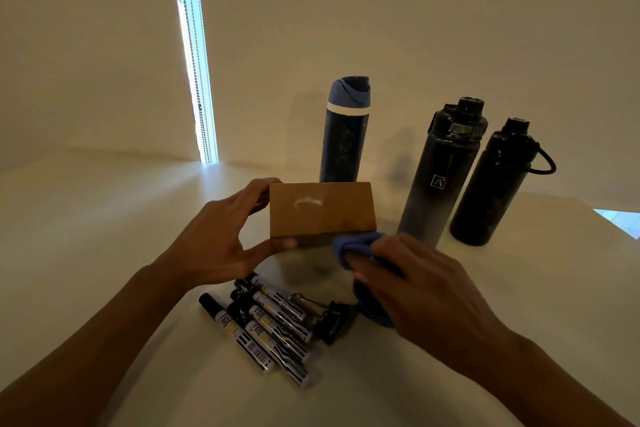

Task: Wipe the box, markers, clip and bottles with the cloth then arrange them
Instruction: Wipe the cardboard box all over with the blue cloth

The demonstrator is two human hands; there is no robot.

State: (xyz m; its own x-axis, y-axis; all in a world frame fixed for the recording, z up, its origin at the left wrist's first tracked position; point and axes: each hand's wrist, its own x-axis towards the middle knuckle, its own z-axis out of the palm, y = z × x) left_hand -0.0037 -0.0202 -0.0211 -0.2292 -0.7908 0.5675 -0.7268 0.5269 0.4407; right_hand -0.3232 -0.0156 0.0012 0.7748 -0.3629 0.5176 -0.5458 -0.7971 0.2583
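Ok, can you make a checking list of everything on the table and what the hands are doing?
Surface: pale table, dim light.
Job's things: cardboard box with a white smear on top; markers lying in a bunch; black clip beside them; three dark bottles standing upright behind.
Clutter: nothing seen.
Hands: left hand holds the box; right hand grips the blue cloth at the box's near corner.
Cables: nothing seen.
Surroundings: plain wall, bright gap with a bead chain.
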